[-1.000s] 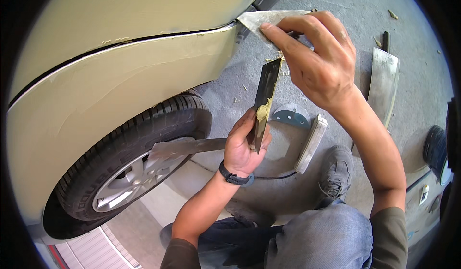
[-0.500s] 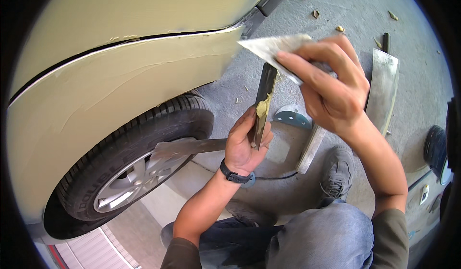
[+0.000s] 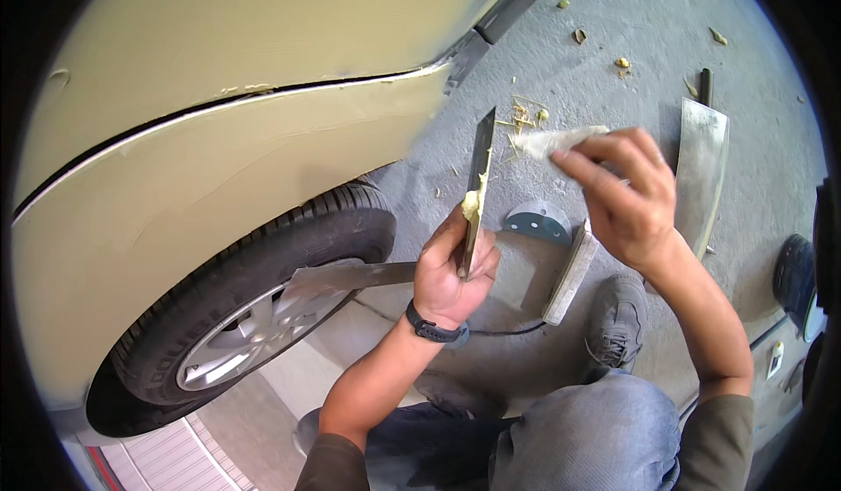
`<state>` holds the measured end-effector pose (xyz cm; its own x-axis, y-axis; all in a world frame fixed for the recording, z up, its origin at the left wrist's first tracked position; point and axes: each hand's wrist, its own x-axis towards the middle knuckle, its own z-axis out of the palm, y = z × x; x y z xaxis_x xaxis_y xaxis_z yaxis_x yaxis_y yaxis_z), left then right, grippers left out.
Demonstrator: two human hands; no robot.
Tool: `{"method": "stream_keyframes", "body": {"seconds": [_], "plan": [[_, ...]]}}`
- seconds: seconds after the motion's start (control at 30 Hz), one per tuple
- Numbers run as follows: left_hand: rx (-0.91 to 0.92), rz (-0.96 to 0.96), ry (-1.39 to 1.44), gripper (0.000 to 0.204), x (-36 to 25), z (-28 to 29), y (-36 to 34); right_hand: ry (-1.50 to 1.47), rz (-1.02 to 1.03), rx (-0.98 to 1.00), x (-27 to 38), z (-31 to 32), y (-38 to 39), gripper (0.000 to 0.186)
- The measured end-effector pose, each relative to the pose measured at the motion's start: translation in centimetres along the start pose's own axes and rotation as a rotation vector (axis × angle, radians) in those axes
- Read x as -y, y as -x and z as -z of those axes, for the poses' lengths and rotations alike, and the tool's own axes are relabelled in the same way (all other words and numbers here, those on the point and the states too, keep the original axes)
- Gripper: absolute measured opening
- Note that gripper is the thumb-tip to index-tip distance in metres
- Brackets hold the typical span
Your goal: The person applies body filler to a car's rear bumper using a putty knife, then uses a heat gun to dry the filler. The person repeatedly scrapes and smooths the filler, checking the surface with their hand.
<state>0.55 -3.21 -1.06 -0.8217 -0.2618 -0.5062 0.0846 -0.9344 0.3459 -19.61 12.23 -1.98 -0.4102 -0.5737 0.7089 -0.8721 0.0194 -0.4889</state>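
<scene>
Centrally, my left hand [image 3: 451, 272] is gripping a putty-smeared spreader blade [image 3: 476, 189] (upright), while my right hand [image 3: 626, 197] is pinching a pale scraper [image 3: 552, 141] at upper right.

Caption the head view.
Left hand grips putty-laden blade; right hand holds spreader beside car fender.

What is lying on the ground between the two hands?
In the head view, between the left hand and right hand, a round blue-grey sanding disc and a flat sanding block lie on the grey floor.
</scene>
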Motion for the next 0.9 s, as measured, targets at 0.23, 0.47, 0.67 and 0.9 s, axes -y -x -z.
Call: {"method": "stream_keyframes", "body": {"seconds": [0.23, 0.47, 0.67, 0.9], "plan": [[-0.154, 0.008, -0.136, 0.022, 1.4, 0.6, 0.0, -0.203, -0.039, -0.208, 3.8, -0.5, -5.9, 0.051], [-0.289, -0.009, -0.142, 0.018, 2.1, -0.1, 0.0, -0.234, -0.013, -0.307, 4.4, -2.0, -8.1, 0.049], [-0.423, 0.009, -0.091, 0.019, 2.7, 0.1, -0.1, -0.245, -0.031, -0.288, 4.2, -2.2, -8.4, 0.046], [0.027, 0.076, -0.024, 0.021, 1.7, 3.4, 0.0, -0.112, -0.060, -0.176, 2.3, -2.3, -7.7, 0.033]]}}
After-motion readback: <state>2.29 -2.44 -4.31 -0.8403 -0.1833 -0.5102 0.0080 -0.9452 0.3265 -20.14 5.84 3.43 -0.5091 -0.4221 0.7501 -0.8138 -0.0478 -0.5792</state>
